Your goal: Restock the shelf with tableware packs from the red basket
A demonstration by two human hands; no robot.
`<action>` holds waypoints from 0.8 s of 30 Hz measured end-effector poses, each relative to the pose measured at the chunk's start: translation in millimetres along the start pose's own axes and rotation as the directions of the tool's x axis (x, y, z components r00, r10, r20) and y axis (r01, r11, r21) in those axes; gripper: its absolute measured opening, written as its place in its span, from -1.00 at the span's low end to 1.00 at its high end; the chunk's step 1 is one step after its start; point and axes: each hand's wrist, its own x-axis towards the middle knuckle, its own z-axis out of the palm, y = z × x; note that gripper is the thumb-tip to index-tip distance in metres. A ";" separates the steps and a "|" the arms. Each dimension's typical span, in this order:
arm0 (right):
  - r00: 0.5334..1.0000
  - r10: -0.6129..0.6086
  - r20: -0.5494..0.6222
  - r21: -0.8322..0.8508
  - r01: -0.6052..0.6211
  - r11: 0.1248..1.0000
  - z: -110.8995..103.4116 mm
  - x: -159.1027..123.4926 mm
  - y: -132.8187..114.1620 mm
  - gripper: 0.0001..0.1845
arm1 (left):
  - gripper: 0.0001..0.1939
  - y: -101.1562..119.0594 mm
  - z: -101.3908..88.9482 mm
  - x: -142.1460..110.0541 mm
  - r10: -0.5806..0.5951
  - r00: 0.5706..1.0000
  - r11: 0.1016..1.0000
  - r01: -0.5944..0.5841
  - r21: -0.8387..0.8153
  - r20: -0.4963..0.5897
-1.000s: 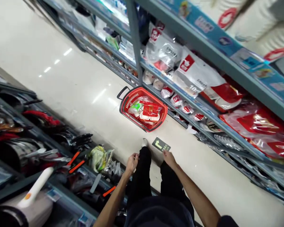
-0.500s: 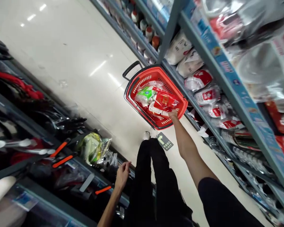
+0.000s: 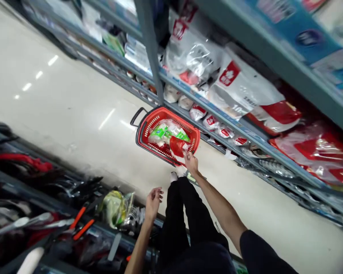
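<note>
A red shopping basket [image 3: 148, 125] with a black handle stands on the aisle floor against the right-hand shelving. Inside lie a green-labelled packet [image 3: 160, 132] and other clear bags. My right hand [image 3: 191, 161] reaches over the basket's near rim and grips a red plastic packet [image 3: 177, 145], lifted at the basket's edge. My left hand [image 3: 153, 202] hangs beside my black trouser leg, fingers loosely apart, holding nothing, close to the left shelf's edge.
Right shelves [image 3: 234, 125] hold white-and-red bags and small packets. Left shelf [image 3: 60, 213] carries kitchen tools with orange and black handles and a bagged yellow-green item [image 3: 114, 207]. Pale glossy floor [image 3: 60, 110] runs between them. My white shoe [image 3: 174, 176] is just short of the basket.
The view swung back and the basket looks farther off. My right hand, which had reached into the basket, now holds the red packet at its near rim. My left hand stays at my side.
</note>
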 end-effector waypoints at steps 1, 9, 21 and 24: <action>0.999 0.025 -0.034 0.036 -0.024 0.999 -11.2 -17.1 4.7 -0.84 | -0.24 13.3 0.3 2.4 0.035 0.999 0.999 -0.035 0.012 0.011; 0.951 0.154 -0.270 0.448 -0.018 0.894 -166.3 -185.5 55.6 -0.63 | -0.18 119.8 30.9 -12.1 0.227 0.967 0.965 -0.240 0.108 0.120; 0.879 0.252 -0.404 0.697 0.117 0.707 -311.6 -245.6 101.2 -0.32 | -0.30 225.7 195.0 -122.8 0.523 0.760 0.846 -0.518 -0.125 0.386; 0.858 0.306 -0.413 0.671 0.059 0.739 -313.8 -239.4 118.0 -0.35 | -0.30 225.4 211.6 -130.5 0.521 0.771 0.839 -0.541 -0.054 0.367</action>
